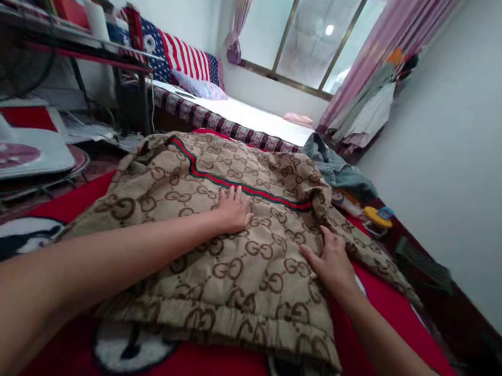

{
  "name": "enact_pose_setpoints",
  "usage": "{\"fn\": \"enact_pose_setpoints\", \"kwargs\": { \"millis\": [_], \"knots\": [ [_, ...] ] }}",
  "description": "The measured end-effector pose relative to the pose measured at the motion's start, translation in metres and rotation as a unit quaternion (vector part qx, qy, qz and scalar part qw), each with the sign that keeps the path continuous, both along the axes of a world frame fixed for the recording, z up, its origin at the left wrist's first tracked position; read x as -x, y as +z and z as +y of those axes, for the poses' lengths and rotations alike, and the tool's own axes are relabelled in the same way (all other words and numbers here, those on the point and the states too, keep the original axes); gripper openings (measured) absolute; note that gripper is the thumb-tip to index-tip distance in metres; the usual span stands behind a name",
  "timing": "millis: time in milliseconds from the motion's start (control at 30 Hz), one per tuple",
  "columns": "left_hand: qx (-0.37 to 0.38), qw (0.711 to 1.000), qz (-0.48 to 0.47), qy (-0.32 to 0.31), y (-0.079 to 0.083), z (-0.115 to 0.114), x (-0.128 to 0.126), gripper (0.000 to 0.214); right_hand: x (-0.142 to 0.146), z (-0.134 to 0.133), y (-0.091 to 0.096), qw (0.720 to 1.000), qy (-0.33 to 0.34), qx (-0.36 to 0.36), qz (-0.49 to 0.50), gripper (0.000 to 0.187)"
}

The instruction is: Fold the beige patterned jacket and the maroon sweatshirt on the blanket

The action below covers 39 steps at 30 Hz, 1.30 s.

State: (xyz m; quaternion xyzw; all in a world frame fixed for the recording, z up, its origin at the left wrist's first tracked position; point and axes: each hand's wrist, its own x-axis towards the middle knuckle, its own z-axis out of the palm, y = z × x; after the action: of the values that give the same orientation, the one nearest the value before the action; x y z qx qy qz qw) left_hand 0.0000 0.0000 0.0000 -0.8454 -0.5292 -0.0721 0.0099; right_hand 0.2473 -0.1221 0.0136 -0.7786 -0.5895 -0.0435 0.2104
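Two bare forearms reach forward over a red blanket with black-and-white shapes. Both hands lie flat, fingers spread, gripping nothing, on a tan monogram-print garment lying at centre. The left hand rests at 12 o'clock near its red-green stripe; the right hand presses at 3 o'clock. Beyond lie a bed and a flag-print pillow.
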Motion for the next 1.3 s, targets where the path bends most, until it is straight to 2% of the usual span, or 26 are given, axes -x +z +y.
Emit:
{"fn": "enact_pose_setpoints", "kwargs": {
  "millis": [67, 167, 233, 300, 400, 467, 500, 567, 633, 700, 767, 867, 933, 1033, 1133, 1200, 1233, 1300],
  "knots": [
    [-0.019, 1.000, -0.021, 0.009, 0.000, -0.004, 0.002, 0.064, 0.003, -0.001, 0.005, 0.996, 0.059, 0.024, 0.061, 0.060],
    [-0.029, 0.998, -0.048, -0.008, -0.001, -0.011, 0.006, 0.063, 0.002, -0.005, 0.017, 0.980, 0.136, 0.003, 0.145, 0.037],
    [-0.021, 0.997, -0.059, -0.038, -0.002, -0.016, 0.010, 0.062, -0.005, -0.009, 0.023, 0.968, 0.160, -0.045, 0.190, 0.034],
    [-0.012, 0.996, -0.062, -0.062, -0.002, -0.019, 0.012, 0.061, -0.014, -0.013, 0.023, 0.968, 0.154, -0.055, 0.189, 0.035],
    [-0.009, 0.996, -0.061, -0.063, -0.001, -0.023, 0.012, 0.061, -0.017, -0.012, 0.023, 0.987, 0.135, 0.055, 0.061, 0.029],
    [-0.006, 0.996, -0.062, -0.058, -0.001, -0.023, 0.010, 0.060, -0.004, -0.005, 0.034, 0.981, 0.107, 0.128, -0.095, 0.024],
    [-0.007, 0.996, -0.064, -0.057, -0.001, -0.023, 0.010, 0.060, 0.007, 0.001, 0.043, 0.972, 0.096, 0.138, -0.167, 0.020],
    [-0.010, 0.996, -0.072, -0.057, -0.001, -0.022, 0.009, 0.060, 0.038, 0.015, 0.063, 0.959, 0.100, 0.099, -0.248, 0.014],
    [-0.017, 0.995, -0.083, -0.060, -0.002, -0.021, 0.009, 0.058, 0.072, 0.031, 0.073, 0.965, 0.146, 0.017, -0.218, 0.024],
    [-0.017, 0.993, -0.095, -0.065, -0.003, -0.019, 0.011, 0.055, 0.102, 0.046, 0.063, 0.970, 0.195, -0.054, -0.131, 0.035],
    [-0.013, 0.991, -0.116, -0.065, -0.003, -0.016, 0.013, 0.050, 0.120, 0.060, 0.037, 0.972, 0.210, -0.082, -0.059, 0.044],
    [-0.001, 0.984, -0.167, -0.061, -0.004, -0.010, 0.017, 0.043, 0.124, 0.074, -0.007, 0.976, 0.216, -0.009, -0.032, 0.046],
    [0.008, 0.978, -0.198, -0.062, -0.003, -0.007, 0.020, 0.039, 0.117, 0.079, -0.023, 0.972, 0.230, 0.031, -0.034, 0.045],
    [0.032, 0.968, -0.229, -0.100, 0.004, -0.005, 0.027, 0.035, 0.109, 0.080, -0.027, 0.971, 0.238, 0.025, -0.024, 0.043],
    [0.096, 0.948, -0.272, -0.135, 0.024, -0.004, 0.051, 0.028, 0.106, 0.079, -0.023, 0.971, 0.240, 0.011, 0.005, 0.040],
    [0.073, 0.942, -0.318, -0.073, 0.044, -0.003, 0.082, 0.025, 0.107, 0.078, -0.022, 0.970, 0.242, 0.001, 0.019, 0.039],
    [0.012, 0.940, -0.341, -0.014, 0.054, -0.001, 0.102, 0.026, 0.108, 0.078, -0.022, 0.970, 0.241, -0.004, 0.022, 0.039],
    [-0.186, 0.918, -0.319, 0.141, 0.072, 0.002, 0.147, 0.021, 0.110, 0.077, -0.022, 0.971, 0.236, -0.011, 0.022, 0.038]
  ]
}}
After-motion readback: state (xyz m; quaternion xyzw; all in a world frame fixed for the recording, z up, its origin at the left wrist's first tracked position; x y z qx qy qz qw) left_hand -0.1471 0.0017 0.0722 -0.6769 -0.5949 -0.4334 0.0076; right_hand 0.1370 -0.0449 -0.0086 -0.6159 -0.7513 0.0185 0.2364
